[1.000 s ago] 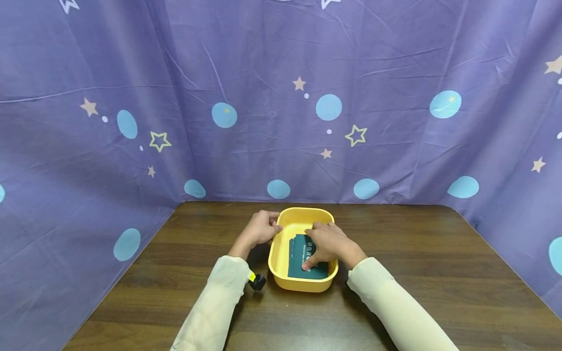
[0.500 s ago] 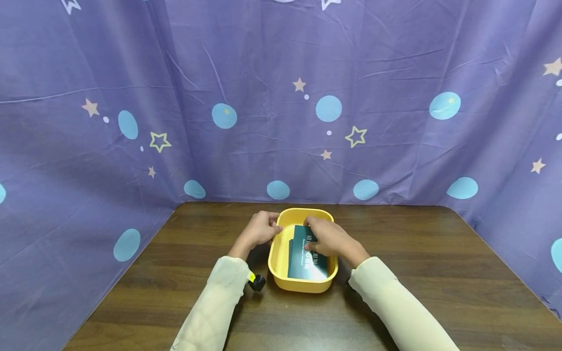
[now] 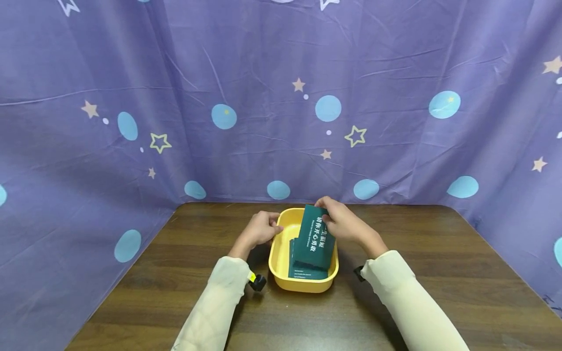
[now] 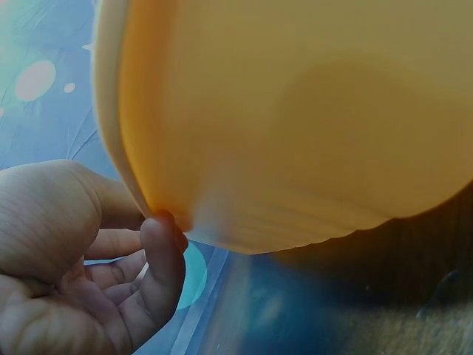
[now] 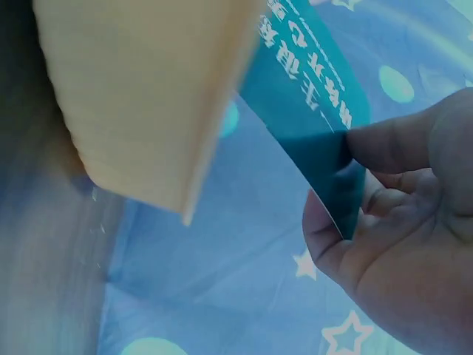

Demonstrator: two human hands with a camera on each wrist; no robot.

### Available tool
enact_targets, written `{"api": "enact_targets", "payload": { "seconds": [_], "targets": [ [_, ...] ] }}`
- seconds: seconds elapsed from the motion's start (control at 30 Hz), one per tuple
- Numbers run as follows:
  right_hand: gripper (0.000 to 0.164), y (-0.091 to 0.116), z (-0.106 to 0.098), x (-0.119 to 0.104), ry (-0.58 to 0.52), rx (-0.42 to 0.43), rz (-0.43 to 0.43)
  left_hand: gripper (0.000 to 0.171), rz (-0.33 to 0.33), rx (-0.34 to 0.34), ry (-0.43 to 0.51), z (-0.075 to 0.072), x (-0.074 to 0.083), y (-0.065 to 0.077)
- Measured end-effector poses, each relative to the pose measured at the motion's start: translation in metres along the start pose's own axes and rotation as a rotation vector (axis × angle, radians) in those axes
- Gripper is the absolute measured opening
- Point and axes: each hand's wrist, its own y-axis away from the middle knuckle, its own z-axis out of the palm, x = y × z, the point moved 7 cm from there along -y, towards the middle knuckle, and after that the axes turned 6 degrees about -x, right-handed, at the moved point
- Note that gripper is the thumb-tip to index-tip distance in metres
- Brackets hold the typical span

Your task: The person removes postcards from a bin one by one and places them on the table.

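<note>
A yellow plastic tub (image 3: 303, 286) sits on the table, and my left hand (image 3: 261, 227) pinches its left rim. In the left wrist view the thumb and a finger of the left hand (image 4: 111, 259) meet at the edge of the tub (image 4: 295, 148). My right hand (image 3: 349, 223) holds a dark green card with white lettering (image 3: 313, 239) by its far right corner, tilted up over the tub. Thumb and fingers clasp that card (image 5: 318, 126) in the right wrist view. More green cards (image 3: 307, 274) lie flat in the tub, partly hidden beneath the raised one.
The brown wooden table (image 3: 421, 282) reaches back to a purple curtain (image 3: 272, 122) with stars and blue dots. Small black devices, such as the wrist camera (image 3: 257, 282), are strapped at both sleeves, close to the tub's sides.
My right hand has moved from inside the tub up and to the back right, raising a green card off the others. The left hand has stayed at the rim.
</note>
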Motion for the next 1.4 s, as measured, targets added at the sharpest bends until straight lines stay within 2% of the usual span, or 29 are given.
{"api": "enact_targets", "payload": {
  "seconds": [0.33,0.5,0.67,0.87,1.1,1.4],
  "targets": [
    [0.029,0.017,-0.057,0.014,-0.073,0.240,0.066,0.051,-0.012,0.002,0.012,0.000,0.000,-0.001],
    [0.031,0.025,-0.075,0.033,-0.063,0.278,0.163,0.051,-0.011,0.006,0.005,-0.002,-0.001,-0.002],
    [0.033,0.028,-0.080,0.054,-0.059,0.236,0.244,0.051,-0.022,0.013,0.006,-0.005,-0.002,-0.004],
    [0.031,0.031,-0.074,0.078,-0.030,0.162,0.301,0.050,-0.029,0.013,0.019,-0.007,0.001,-0.004],
    [0.029,0.039,-0.051,0.105,-0.010,0.028,0.365,0.049,-0.032,0.004,0.025,-0.005,0.000,-0.004],
    [0.028,0.046,-0.019,0.123,-0.001,-0.112,0.374,0.050,-0.023,-0.006,0.037,0.002,-0.004,-0.002]
  ]
}}
